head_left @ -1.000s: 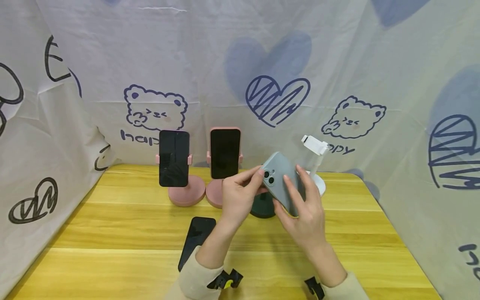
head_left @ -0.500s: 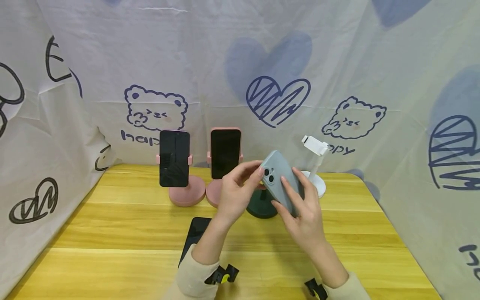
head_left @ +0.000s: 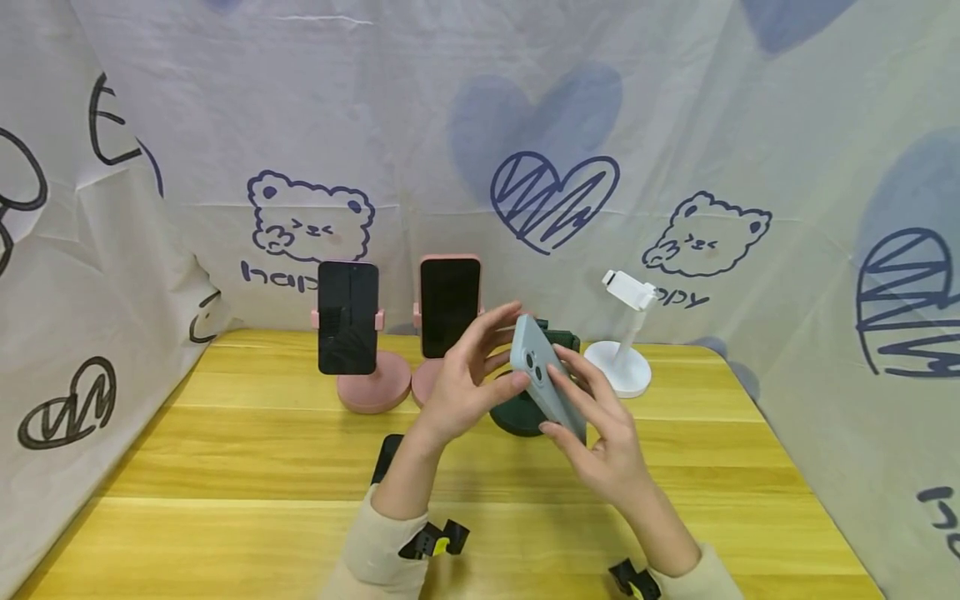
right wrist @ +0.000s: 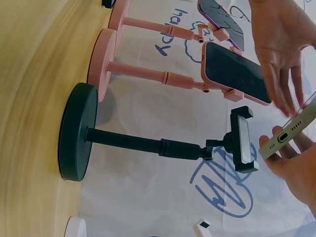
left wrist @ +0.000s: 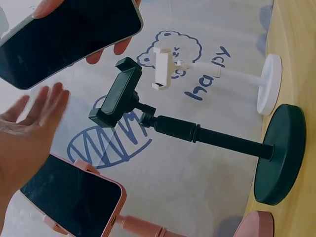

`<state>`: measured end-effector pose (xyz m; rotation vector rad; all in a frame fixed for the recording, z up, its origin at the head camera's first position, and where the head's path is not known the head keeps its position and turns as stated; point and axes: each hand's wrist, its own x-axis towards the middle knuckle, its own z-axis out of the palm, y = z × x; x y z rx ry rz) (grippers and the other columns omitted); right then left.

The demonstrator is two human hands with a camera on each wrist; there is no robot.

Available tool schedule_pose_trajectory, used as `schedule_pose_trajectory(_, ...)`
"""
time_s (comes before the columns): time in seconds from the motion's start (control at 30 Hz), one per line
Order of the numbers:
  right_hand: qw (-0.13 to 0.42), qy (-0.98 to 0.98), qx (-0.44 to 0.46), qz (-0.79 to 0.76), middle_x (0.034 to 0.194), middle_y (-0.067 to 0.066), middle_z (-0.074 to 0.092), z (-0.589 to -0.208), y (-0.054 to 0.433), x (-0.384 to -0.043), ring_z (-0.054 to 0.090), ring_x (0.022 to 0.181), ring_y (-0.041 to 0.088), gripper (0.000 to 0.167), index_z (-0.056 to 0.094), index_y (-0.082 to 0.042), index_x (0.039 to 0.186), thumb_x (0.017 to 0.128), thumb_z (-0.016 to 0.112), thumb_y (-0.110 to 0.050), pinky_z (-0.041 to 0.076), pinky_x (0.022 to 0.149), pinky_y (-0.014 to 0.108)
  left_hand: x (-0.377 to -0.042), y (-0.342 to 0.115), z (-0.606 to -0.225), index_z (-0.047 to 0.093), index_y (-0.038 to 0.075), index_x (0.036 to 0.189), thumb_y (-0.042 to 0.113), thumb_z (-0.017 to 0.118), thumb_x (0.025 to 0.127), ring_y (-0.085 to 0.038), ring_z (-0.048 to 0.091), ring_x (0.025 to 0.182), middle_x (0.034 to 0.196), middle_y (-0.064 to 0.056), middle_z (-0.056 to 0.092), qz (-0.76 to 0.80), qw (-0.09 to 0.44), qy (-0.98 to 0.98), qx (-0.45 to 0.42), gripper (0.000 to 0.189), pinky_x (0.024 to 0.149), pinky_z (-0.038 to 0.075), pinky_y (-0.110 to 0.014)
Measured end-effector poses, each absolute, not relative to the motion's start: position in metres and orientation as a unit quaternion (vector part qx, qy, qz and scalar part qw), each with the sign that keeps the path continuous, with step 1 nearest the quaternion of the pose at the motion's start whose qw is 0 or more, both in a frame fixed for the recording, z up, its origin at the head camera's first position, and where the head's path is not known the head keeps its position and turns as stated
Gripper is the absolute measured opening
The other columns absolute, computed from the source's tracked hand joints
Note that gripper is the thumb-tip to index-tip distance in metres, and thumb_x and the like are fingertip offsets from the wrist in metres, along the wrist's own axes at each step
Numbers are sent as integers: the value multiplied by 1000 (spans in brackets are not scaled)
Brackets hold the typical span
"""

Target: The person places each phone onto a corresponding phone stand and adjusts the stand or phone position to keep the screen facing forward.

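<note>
Over the counter [head_left: 712,467], down to a one-handed hold

Leftmost, a dark phone [head_left: 348,317] sits upright in a pink stand [head_left: 375,383], just as it did a second ago. Next to it a pink-cased phone [head_left: 450,304] stands in a second pink stand [head_left: 426,383], also unmoved. Nearer me a black phone [head_left: 386,457] lies on the counter; my left forearm now hides more of it than before.

My left hand [head_left: 467,382] has changed most: half a second ago its thumb and fingers pinched the corner of the grey-blue phone [head_left: 543,375], and now they are spread beside that phone. From the left wrist I see a gap off my fingertips; I can't tell whether my thumb touches.

The grey-blue phone is raised in front of the green stand [head_left: 517,417], turned more edge-on than before, so the stand's clamp shows behind it. My right hand [head_left: 609,435] alone grips it, fingers across the back, thumb at the lower edge.

Rightmost, the white stand [head_left: 618,371] keeps its place, its base less covered now.
</note>
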<state>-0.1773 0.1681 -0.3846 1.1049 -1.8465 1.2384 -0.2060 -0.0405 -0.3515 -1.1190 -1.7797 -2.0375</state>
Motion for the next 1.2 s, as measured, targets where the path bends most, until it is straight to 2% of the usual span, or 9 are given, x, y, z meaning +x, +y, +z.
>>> schedule_pose_trajectory(0.2, 305, -696, 436, 481, 150, 32, 46, -387, 168, -179, 50, 138, 32, 59, 57, 6, 144, 103, 66, -36, 45, 113, 28, -206, -38, -352, 44, -11, 146, 58, 77, 89, -45, 54, 128, 146, -33, 47, -706, 120, -578, -391, 95, 106, 53, -43)
schedule_pose_trajectory(0.43, 302, -707, 437, 467, 155, 30, 44, -385, 166, -176, 46, 145, 33, 61, 53, 6, 148, 106, 61, -37, 43, 114, 27, -203, -31, -352, 49, -11, 142, 50, 81, 89, -31, 59, 125, 137, -30, 52, -712, 171, -558, -391, 87, 99, 57, -43)
schedule_pose_trajectory(0.6, 333, -708, 425, 456, 153, 30, 48, -384, 162, -174, 48, 144, 32, 57, 55, 7, 145, 107, 61, -34, 44, 115, 29, -199, -27, -350, 53, -9, 140, 50, 83, 86, -24, 61, 120, 132, -26, 55, -701, 222, -566, -372, 85, 96, 59, -41)
schedule_pose_trajectory(0.7, 365, -708, 412, 443, 147, 29, 55, -385, 159, -175, 55, 138, 29, 52, 57, 8, 142, 107, 61, -29, 48, 110, 29, -196, -24, -348, 57, -7, 138, 49, 86, 83, -27, 63, 116, 128, -24, 57, -688, 259, -576, -357, 83, 93, 60, -42)
schedule_pose_trajectory(0.8, 402, -711, 395, 420, 137, 27, 63, -389, 158, -176, 65, 125, 29, 45, 64, 8, 135, 107, 61, -26, 53, 103, 26, -193, -20, -347, 60, -4, 137, 49, 88, 81, -31, 63, 113, 126, -22, 58, -676, 284, -588, -341, 82, 91, 61, -43)
schedule_pose_trajectory(1.0, 456, -720, 369, 371, 120, 26, 72, -396, 159, -178, 75, 96, 38, 37, 72, 10, 122, 108, 57, -22, 61, 84, 24, -190, -12, -348, 62, 1, 137, 53, 87, 79, -31, 62, 114, 128, -18, 58, -669, 291, -610, -309, 81, 93, 61, -40)
schedule_pose_trajectory(1.2, 474, -716, 362, 365, 118, 28, 72, -398, 158, -179, 75, 96, 40, 38, 71, 12, 120, 108, 58, -21, 61, 82, 25, -190, -9, -349, 61, 2, 139, 54, 86, 80, -32, 61, 117, 131, -18, 58, -665, 295, -611, -312, 82, 94, 60, -41)
